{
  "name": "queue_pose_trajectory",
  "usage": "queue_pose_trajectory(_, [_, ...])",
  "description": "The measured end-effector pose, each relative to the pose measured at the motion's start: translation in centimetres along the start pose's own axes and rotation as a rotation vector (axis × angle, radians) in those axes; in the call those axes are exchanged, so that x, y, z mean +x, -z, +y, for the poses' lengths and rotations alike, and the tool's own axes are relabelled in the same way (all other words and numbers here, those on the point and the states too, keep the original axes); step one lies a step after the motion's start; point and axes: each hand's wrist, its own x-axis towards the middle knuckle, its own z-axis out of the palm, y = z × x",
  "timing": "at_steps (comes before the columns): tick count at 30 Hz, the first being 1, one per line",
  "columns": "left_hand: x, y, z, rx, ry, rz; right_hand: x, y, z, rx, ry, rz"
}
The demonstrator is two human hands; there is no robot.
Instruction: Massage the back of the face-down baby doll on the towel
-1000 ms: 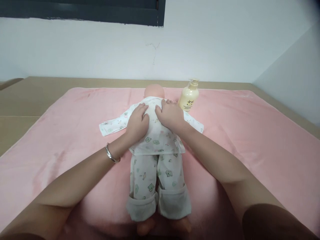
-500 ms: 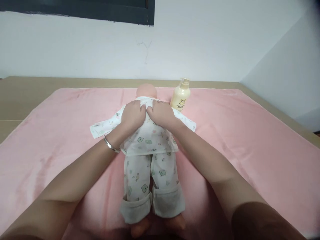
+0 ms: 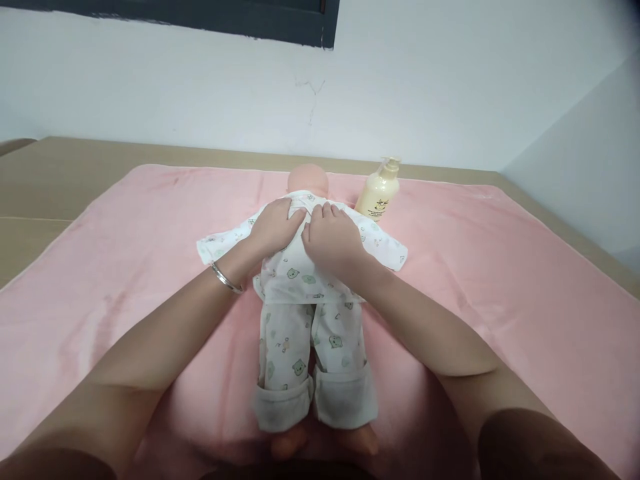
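Note:
A baby doll (image 3: 310, 280) lies face down, its bare head (image 3: 307, 179) at the far end and its feet toward me. It wears a white top and cuffed trousers, both printed with small animals. My left hand (image 3: 277, 227) rests open on the upper left of its back, thumb pointing toward the spine, outer fingers partly hidden by the hand. On the right side of the back, my right hand (image 3: 334, 240) lies flat, palm down and a little lower, fingers toward the shoulder. Neither hand grips anything.
A cream pump bottle (image 3: 379, 193) stands beyond the doll's right shoulder. Under the doll spreads a pink mat (image 3: 475, 280) on a wooden surface (image 3: 90, 167). Behind it rises a white wall (image 3: 425, 87) with a dark frame (image 3: 250, 17) at upper left.
My right hand has slid slightly down the doll's back, toward me. My left hand stays near the left shoulder. The whole view has shifted, moving everything a little right in the picture.

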Motion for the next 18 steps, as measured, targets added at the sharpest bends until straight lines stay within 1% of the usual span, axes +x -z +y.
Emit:
queue_pose_trajectory(3, [-1.0,-0.5,0.9,0.091,-0.009,0.026,1.1,0.2,1.4,0.136,0.003,-0.05])
queue_pose_trajectory(5, [-2.1,-0.8,2.1,0.164,-0.073,0.049,2.2,0.1,2.6,0.242,-0.034,-0.081])
queue_pose_trajectory(7, [-2.9,-0.6,3.1,0.177,-0.129,0.027,3.0,-0.3,3.2,0.275,-0.081,-0.089])
queue_pose_trajectory(9, [-3.0,-0.1,3.4,0.16,-0.093,-0.035,2.8,-0.6,2.8,0.238,-0.097,-0.056])
queue_pose_trajectory(11, [-2.2,0.5,3.0,0.151,-0.019,-0.086,1.7,-0.8,1.6,0.153,-0.049,-0.001])
queue_pose_trajectory(14, [-0.5,1.0,1.5,0.083,0.015,-0.08,-0.2,-0.5,0.0,0.024,0.062,0.036])
queue_pose_trajectory(16, [0.2,1.1,0.8,0.02,0.029,-0.067,-0.6,-0.1,-0.2,0.015,0.097,0.01])
queue_pose_trajectory(18, [0.1,1.1,0.7,0.008,0.043,-0.065,0.0,0.1,0.5,0.097,0.082,-0.035])
